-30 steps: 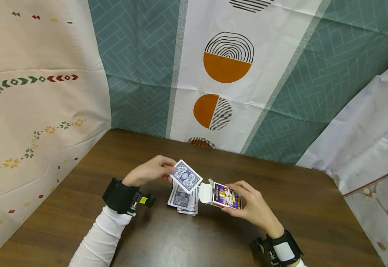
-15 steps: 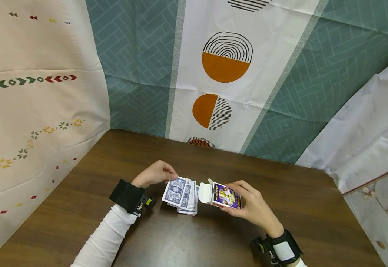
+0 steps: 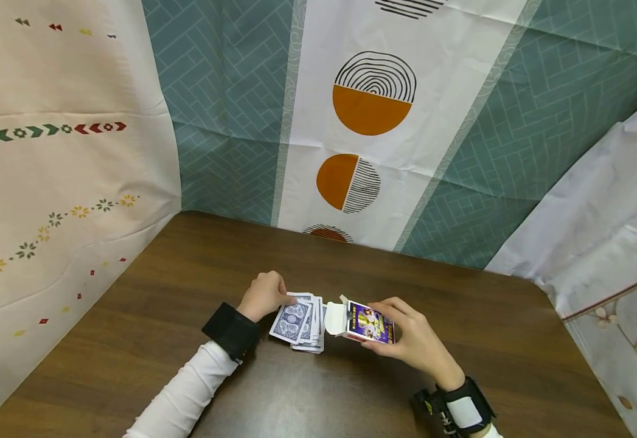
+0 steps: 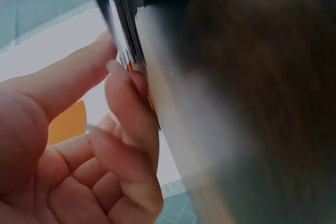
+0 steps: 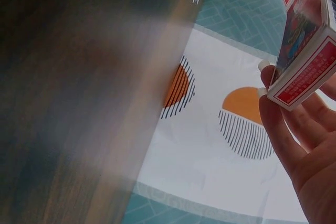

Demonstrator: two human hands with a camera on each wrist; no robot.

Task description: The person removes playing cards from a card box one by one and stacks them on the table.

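Note:
Blue-backed playing cards (image 3: 292, 322) lie face down in a loose, fanned pile on the wooden table. My left hand (image 3: 265, 297) is at the pile's far left corner in the head view, its thumb and fingers pinching card edges. Seen edge-on in the left wrist view, the cards (image 4: 126, 24) sit between thumb and fingertips; how many are gripped I cannot tell. My right hand (image 3: 421, 344) holds a purple and white card box (image 3: 370, 322) by its sides, just right of the pile. Its white flap (image 3: 336, 318) hangs open towards the cards. The box's inside is hidden.
The brown table (image 3: 318, 395) ends at a patterned teal and white curtain (image 3: 351, 134) behind. A cream cloth (image 3: 77, 182) hangs at the left, a white cloth (image 3: 619, 201) at the right. Both wrists wear black straps.
My left hand has brought a raised card down onto the pile's left side, then shifted right along its far edge. The right hand and box have barely moved.

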